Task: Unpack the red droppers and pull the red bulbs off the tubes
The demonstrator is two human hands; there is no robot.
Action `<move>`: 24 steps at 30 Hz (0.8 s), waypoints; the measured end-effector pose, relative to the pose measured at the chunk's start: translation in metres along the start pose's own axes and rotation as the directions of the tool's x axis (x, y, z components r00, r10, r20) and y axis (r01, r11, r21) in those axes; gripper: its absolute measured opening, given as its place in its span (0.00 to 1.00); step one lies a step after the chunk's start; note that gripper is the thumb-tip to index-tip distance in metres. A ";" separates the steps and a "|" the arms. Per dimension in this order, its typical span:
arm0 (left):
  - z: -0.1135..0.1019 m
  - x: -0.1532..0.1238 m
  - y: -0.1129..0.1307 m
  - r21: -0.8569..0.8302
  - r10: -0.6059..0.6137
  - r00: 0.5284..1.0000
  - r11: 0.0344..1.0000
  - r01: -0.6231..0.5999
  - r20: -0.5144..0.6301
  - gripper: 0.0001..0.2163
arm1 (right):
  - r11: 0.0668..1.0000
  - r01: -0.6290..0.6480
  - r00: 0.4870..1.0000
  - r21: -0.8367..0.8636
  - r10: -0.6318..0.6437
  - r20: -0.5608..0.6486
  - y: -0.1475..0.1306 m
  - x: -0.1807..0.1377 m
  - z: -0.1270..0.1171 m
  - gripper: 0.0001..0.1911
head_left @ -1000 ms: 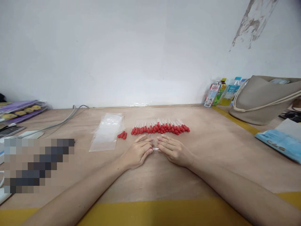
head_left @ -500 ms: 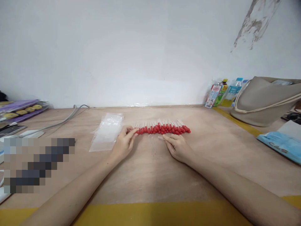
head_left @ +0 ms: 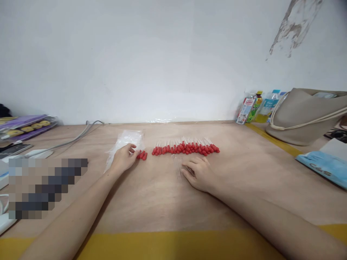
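My left hand (head_left: pixel 125 157) is beside a small group of red rubber bulbs (head_left: pixel 142 155), its thumb and fingers apart. Right of that group runs a row of droppers (head_left: pixel 187 147), red bulbs toward me and thin clear tubes pointing to the wall. Several loose clear thin tubes (head_left: pixel 178 167) lie in front of the row. Over their right side rests my right hand (head_left: pixel 197 172), fingers bent, with a gap between thumb and forefinger and nothing visible between them. A stack of clear plastic bags (head_left: pixel 127 137) lies behind my left hand, which partly covers it.
Drink bottles (head_left: pixel 267 106) and a carton (head_left: pixel 246 109) stand at the back right, beside a grey-beige bag (head_left: pixel 306 117). A blue tissue pack (head_left: pixel 322 168) lies nearer. On the left are a grey cable (head_left: pixel 73 139), a phone (head_left: pixel 16 150) and purple packets (head_left: pixel 27 124).
My left hand has moved left from the row's end; a few red bulbs now lie beside it, apart from the row. My right hand has shifted nearer me; the clear piece in its fingers no longer shows.
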State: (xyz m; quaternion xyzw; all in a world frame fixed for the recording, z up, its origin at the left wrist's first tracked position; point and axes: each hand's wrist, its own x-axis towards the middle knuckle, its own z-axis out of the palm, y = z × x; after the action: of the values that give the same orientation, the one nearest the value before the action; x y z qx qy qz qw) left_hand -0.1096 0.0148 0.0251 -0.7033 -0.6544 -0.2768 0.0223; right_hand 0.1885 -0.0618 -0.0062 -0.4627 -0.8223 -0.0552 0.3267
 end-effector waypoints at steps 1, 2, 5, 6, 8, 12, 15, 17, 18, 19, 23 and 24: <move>0.001 0.000 -0.001 -0.006 -0.002 1.000 1.000 0.002 0.019 0.14 | 1.000 0.001 1.000 -0.006 -0.001 0.012 -0.002 0.000 -0.001 0.10; 0.001 0.001 -0.001 -0.009 -0.009 0.999 1.000 0.010 0.030 0.15 | 1.000 0.004 1.000 -0.009 -0.004 0.025 -0.004 -0.001 -0.003 0.11; 0.002 0.001 -0.002 -0.010 -0.013 1.000 1.000 0.013 0.003 0.15 | 1.000 -0.009 0.998 -0.007 0.009 0.067 -0.009 -0.001 -0.006 0.17; 0.002 0.001 -0.001 -0.004 0.004 0.999 1.000 -0.004 -0.035 0.14 | 1.000 -0.018 0.996 -0.001 0.018 0.085 -0.010 -0.001 -0.006 0.19; 0.001 -0.002 0.003 0.024 0.074 0.987 0.997 -0.071 -0.142 0.13 | 0.999 -0.027 0.992 0.033 0.023 0.121 -0.009 -0.001 -0.007 0.24; 0.003 -0.012 0.022 0.068 0.276 0.929 0.961 -0.268 -0.247 0.11 | 0.983 0.112 0.975 0.148 -0.137 0.175 0.002 0.002 -0.010 0.35; 0.008 -0.017 0.040 0.036 0.426 0.887 0.903 -0.427 -0.177 0.10 | 0.953 0.254 0.938 0.163 -0.284 0.199 0.011 0.006 -0.011 0.39; 0.013 -0.017 0.051 0.007 0.509 0.852 0.859 -0.512 -0.123 0.11 | 0.927 0.333 0.904 0.170 -0.366 0.220 0.015 0.010 -0.010 0.37; 0.015 -0.015 0.056 -0.007 0.538 0.837 0.841 -0.542 -0.101 0.11 | 0.914 0.364 0.887 0.180 -0.399 0.231 0.015 0.012 -0.009 0.36; 0.018 -0.012 0.060 -0.022 0.559 0.825 0.827 -0.562 -0.082 0.11 | 0.901 0.386 0.871 0.196 -0.426 0.243 0.016 0.013 -0.007 0.35; 0.025 0.004 0.073 -0.095 0.585 0.811 0.806 -0.584 -0.020 0.13 | 0.884 0.383 0.852 0.268 -0.450 0.267 0.014 0.017 0.004 0.29; 0.027 0.007 0.075 -0.111 0.588 0.809 0.803 -0.585 -0.003 0.13 | 0.887 0.369 0.859 0.279 -0.440 0.263 0.014 0.018 0.007 0.27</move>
State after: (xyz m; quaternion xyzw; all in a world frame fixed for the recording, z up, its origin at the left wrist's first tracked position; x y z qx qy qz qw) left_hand -0.0302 0.0211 0.0300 -0.8754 -0.3896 -0.2800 0.0588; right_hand 0.1897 -0.0382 -0.0039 -0.2426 -0.9440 0.0432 0.2194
